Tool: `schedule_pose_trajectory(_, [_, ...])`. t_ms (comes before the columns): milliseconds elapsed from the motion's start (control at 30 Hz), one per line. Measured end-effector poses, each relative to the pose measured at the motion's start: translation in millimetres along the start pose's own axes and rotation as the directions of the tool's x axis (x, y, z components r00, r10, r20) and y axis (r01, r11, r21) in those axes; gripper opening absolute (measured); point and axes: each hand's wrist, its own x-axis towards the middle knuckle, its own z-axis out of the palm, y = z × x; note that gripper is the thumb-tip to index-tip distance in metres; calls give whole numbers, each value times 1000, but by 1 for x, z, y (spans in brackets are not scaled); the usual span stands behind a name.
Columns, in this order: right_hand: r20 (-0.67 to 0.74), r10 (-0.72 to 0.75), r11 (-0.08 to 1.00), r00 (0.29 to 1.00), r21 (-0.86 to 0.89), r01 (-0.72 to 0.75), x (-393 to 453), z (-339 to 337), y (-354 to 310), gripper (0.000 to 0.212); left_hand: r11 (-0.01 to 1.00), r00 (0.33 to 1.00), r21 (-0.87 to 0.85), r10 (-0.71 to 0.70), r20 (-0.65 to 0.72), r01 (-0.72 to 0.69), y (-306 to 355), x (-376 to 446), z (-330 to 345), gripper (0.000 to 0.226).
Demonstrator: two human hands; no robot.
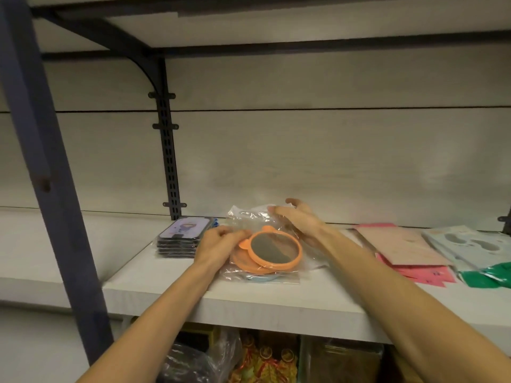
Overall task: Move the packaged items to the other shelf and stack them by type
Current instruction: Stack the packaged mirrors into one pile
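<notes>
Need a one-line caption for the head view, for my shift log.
Both hands, left and right, set a bagged orange mirror on a stack on the white shelf.

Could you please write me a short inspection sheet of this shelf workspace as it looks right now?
Surface: white shelf.
Job's things: bagged orange mirror on top of a stack of similar ones; stack of dark packs to its left; pink packets and pale blue packets to its right.
Clutter: green packet at the right edge.
Hands: left hand grips the mirror's bag edge; right hand open, on the bag.
Cables: nothing seen.
Surroundings: dark post; bagged goods below.
</notes>
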Motion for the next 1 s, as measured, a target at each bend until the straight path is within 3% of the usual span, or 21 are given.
schedule_pose_trajectory(67, [-126,-78,997,989,-20,76,3,-3,5,74,1000,1000,8,2,-8,-2,0,1,0,60])
schedule_pose_trajectory(133, [-291,-164,965,943,-244,93,4,-18,13,63,1000,1000,4,9,0,-9,-1,1,0,55])
schedule_pose_trajectory(200, [-278,-130,890,952,-456,-12,-3,-37,20,50,1000,1000,14,26,-13,-26,-2,3,1,52])
schedule_pose_trajectory(267, [-184,-68,833,980,-552,-46,-11,-47,28,42,999,999,31,38,-34,-37,-4,4,0,53])
schedule_pose_trajectory(400, [-87,27,950,996,-307,-53,-20,-49,32,63,995,998,85,54,-32,-51,-3,4,1,58])
schedule_pose_trajectory(500, [-90,46,985,995,-163,-61,-32,-52,32,71,993,998,100,68,-19,-66,-5,2,1,55])
schedule_pose_trajectory(600, [-133,-16,997,991,-72,7,-41,-60,28,58,988,996,125,86,2,-86,-4,0,1,51])
schedule_pose_trajectory(767, [-236,-85,996,968,-57,74,-51,-96,9,51,982,996,163,91,23,-93,-2,-2,1,76])
schedule_pose_trajectory(900, [-265,-149,989,953,-25,148,-73,-130,-15,49,977,996,191,92,19,-94,0,-5,3,55])
schedule_pose_trajectory(1000, [-277,-210,977,938,-22,213,-92,-143,-34,41,975,995,201,96,24,-99,1,-6,2,55])
